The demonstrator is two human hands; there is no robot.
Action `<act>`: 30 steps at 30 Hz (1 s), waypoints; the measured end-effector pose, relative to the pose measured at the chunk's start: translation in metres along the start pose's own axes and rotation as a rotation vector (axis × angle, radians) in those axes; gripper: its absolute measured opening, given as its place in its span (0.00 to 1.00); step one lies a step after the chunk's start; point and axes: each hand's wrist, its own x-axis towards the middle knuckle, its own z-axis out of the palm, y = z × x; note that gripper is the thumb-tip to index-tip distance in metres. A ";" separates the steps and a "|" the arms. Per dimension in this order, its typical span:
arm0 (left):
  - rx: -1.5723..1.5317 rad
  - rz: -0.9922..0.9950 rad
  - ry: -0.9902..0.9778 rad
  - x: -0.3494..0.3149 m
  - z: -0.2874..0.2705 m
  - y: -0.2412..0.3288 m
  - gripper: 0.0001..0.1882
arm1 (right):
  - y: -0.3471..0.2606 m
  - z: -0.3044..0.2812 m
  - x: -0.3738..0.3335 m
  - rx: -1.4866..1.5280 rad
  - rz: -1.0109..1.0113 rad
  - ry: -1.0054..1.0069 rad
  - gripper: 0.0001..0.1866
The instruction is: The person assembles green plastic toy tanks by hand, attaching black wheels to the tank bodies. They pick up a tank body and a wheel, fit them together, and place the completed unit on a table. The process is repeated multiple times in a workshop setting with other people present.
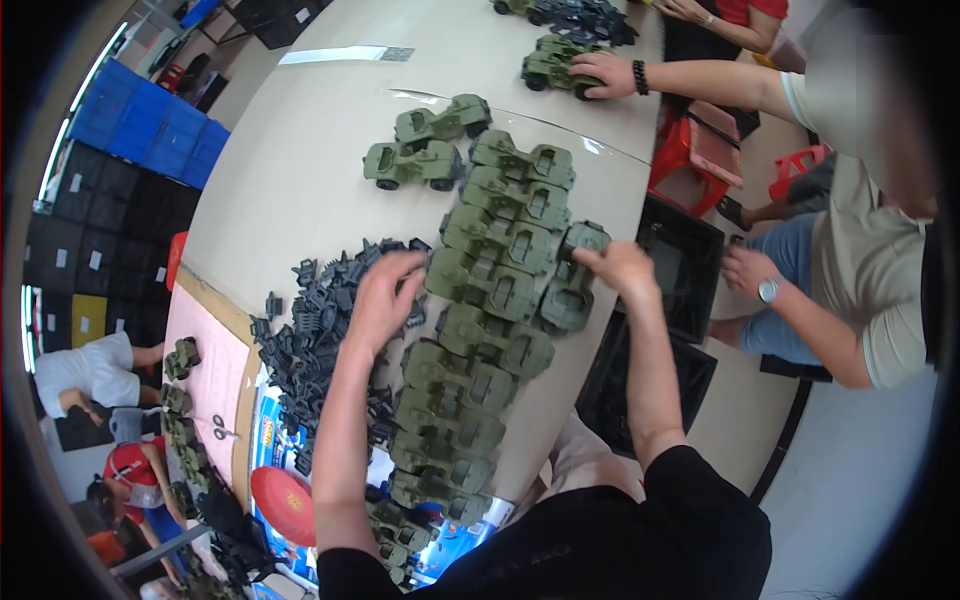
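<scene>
Black shirt (620, 545) and bare forearms (342, 450), the person's own, rise from the lower edge over a pale bench (265, 190). At far left, a pink sheet (210, 375) carries scissors (221, 428). Next come a red dish (283, 503) and a loose heap of dark grey parts (318, 345). The left hand (383, 300) is over the heap's right side, its grip partly open, thumb and fingers parted with nothing seen between. Just right, green toy jeeps (465, 385) stand packed in a long row; pale surface stretches past its far end, giving room to move. The right hand (628, 272) sets its thumb on a single jeep (568, 303) beside the row, near the bench's right edge; whether that grip is closed, I cannot tell. Black bins (682, 262) sit beyond that edge, near a co-worker (860, 250).
</scene>
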 end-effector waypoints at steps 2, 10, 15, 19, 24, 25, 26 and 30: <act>0.285 0.062 0.046 0.053 0.003 -0.038 0.20 | -0.006 -0.026 0.030 0.191 -0.107 0.203 0.26; 1.125 -0.227 -0.365 0.196 0.046 -0.110 0.49 | -0.131 -0.025 0.262 0.409 -0.525 0.396 0.34; 1.154 -0.135 -0.122 0.183 0.057 -0.153 0.46 | -0.179 0.011 0.333 0.472 -0.509 0.008 0.44; 1.049 0.044 -0.236 0.168 0.017 -0.168 0.49 | -0.208 0.030 0.309 0.109 -0.716 -0.122 0.38; 1.004 0.162 -0.288 0.150 0.013 -0.160 0.45 | -0.225 0.025 0.268 -0.152 -0.553 -0.117 0.26; 1.029 0.099 -0.318 0.150 0.011 -0.153 0.43 | -0.230 0.023 0.268 -0.136 -0.529 -0.135 0.24; 1.053 0.034 -0.348 0.151 0.009 -0.149 0.40 | -0.235 0.024 0.266 -0.105 -0.534 -0.050 0.26; 1.002 0.058 -0.259 0.146 0.011 -0.163 0.38 | -0.258 0.044 0.250 0.085 -0.622 -0.002 0.39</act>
